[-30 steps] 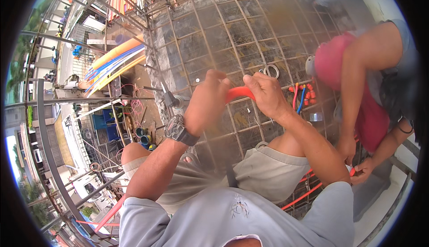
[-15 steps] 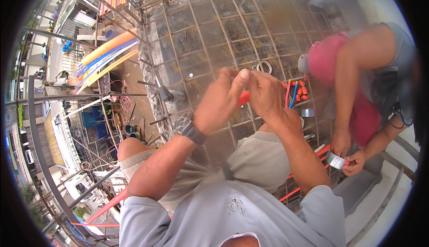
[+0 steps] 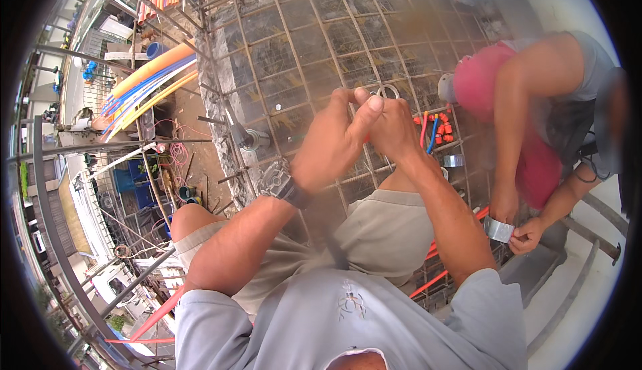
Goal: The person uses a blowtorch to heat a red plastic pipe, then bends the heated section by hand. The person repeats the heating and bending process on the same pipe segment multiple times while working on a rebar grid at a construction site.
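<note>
My left hand and my right hand are closed and pressed together above a steel rebar grid. A watch is strapped on my left wrist. Between my palms shows a sliver of an orange-red piece; my fingers hide the rest, so its kind cannot be made out. Just beyond my right fingertips lies a pale ring. Several orange-red fittings sit on the grid to the right, beside a short blue tube and a red one.
At the right a co-worker in a red cap holds a silver metal box. Another metal box lies near my right knee. Past the slab's rough edge at left are bundled coloured tubes and scaffold bars.
My hands have closed in tighter, covering most of the orange-red piece that showed before. My view has shifted slightly. The co-worker's metal box has turned a little.
</note>
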### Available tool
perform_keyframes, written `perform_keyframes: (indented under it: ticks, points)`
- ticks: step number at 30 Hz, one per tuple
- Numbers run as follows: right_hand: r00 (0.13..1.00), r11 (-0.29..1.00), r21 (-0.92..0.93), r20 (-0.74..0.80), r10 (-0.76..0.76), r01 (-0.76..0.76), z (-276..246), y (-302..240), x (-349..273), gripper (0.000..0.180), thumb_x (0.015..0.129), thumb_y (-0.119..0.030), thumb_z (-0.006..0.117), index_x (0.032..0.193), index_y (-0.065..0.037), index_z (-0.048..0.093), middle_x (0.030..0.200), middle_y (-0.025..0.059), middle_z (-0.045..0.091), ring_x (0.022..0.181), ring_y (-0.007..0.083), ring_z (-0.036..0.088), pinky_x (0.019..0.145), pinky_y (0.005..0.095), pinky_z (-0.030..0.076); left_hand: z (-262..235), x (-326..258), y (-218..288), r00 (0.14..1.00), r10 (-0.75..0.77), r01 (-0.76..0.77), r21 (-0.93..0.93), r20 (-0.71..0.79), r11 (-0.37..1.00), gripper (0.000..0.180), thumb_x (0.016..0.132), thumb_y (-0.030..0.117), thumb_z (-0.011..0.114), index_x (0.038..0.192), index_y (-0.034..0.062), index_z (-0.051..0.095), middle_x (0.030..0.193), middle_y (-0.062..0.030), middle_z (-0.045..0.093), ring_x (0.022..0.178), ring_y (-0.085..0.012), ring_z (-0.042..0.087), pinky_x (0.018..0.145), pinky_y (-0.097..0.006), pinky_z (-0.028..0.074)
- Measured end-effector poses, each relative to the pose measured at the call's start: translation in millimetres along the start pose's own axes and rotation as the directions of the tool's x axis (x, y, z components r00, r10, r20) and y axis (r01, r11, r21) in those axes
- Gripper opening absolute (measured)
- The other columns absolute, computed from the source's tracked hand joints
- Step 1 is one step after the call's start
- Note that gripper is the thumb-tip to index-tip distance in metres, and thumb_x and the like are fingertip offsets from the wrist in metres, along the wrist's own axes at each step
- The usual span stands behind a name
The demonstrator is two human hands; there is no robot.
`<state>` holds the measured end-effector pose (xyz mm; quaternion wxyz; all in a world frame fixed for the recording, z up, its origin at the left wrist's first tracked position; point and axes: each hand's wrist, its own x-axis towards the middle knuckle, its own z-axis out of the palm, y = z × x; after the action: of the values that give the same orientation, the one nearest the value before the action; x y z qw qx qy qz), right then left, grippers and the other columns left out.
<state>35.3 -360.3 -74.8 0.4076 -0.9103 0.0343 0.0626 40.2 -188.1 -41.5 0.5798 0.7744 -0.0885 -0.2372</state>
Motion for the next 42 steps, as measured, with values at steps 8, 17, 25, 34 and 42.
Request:
perform_keyframes:
  ticks: [8, 17, 25, 34, 42]
  points:
    - [0.989, 0.986, -0.094, -0.028, -0.142, 0.139, 11.0, 9.1, 8.1, 0.044, 0.110, -0.040, 0.058, 0.104, -0.003, 0.082, 0.068, 0.0237, 0.068, 0.063, 0.0385, 0.067, 0.065, 0.0485, 0.052, -1.2, 8.3, -9.2, 1.000, -0.011, 0.012, 0.054, -0.004, 0.998, 0.092, 0.109, 0.070, 0.049, 0.145, -0.0151, 0.048, 0.109, -0.0286, 0.072, 0.104, -0.0323, 0.073, 0.092, -0.041, 0.058]
    - [0.989, 1.000, -0.014, 0.145, 0.011, -0.009, 7.2, 4.0, 17.8, 0.051, 0.095, -0.050, 0.066, 0.118, -0.007, 0.082, 0.093, 0.0270, 0.078, 0.098, 0.0421, 0.078, 0.083, 0.0484, 0.059, -5.4, 11.9, -16.7, 1.000, 0.026, -0.026, 0.032, -0.004, 0.999, 0.111, 0.103, 0.078, 0.051, 0.159, -0.0161, 0.033, 0.113, -0.0341, 0.073, 0.106, -0.0394, 0.076, 0.092, -0.045, 0.059]
    - [0.977, 0.981, 0.074, 0.131, 0.168, -0.179, 11.2, 2.8, 15.1, 0.077, 0.109, -0.068, 0.051, 0.077, 0.002, 0.062, 0.067, 0.0119, 0.058, 0.069, 0.0232, 0.056, 0.067, 0.0441, 0.048, -49.8, -4.5, -11.6, 0.966, -0.061, -0.022, 0.314, 0.252, 0.949, 0.079, 0.106, 0.051, 0.066, 0.152, -0.0107, 0.048, 0.114, -0.0318, 0.074, 0.103, -0.0428, 0.076, 0.087, -0.049, 0.058]
    - [0.909, 0.933, -0.141, -0.220, -0.355, 0.331, 41.0, 2.0, -12.7, 0.068, 0.106, -0.065, 0.057, 0.075, -0.004, 0.056, 0.071, 0.0112, 0.055, 0.068, 0.0339, 0.056, 0.063, 0.0488, 0.046, -61.6, -86.4, -44.9, 0.987, -0.062, 0.005, 0.363, 0.146, 0.932, 0.044, 0.112, 0.022, 0.058, 0.149, -0.0011, 0.058, 0.105, -0.0310, 0.072, 0.098, -0.0477, 0.072, 0.086, -0.049, 0.056]
    - [0.893, 0.888, -0.340, -0.217, -0.395, 0.310, 46.5, 4.1, -15.5, 0.057, 0.109, -0.050, 0.059, 0.071, -0.008, 0.056, 0.068, 0.0105, 0.057, 0.064, 0.0333, 0.056, 0.060, 0.0482, 0.047, -48.0, -79.6, -44.7, 0.990, 0.000, -0.051, 0.353, 0.143, 0.934, 0.043, 0.111, 0.021, 0.058, 0.149, -0.0003, 0.058, 0.098, -0.0292, 0.072, 0.091, -0.0475, 0.072, 0.081, -0.049, 0.056]
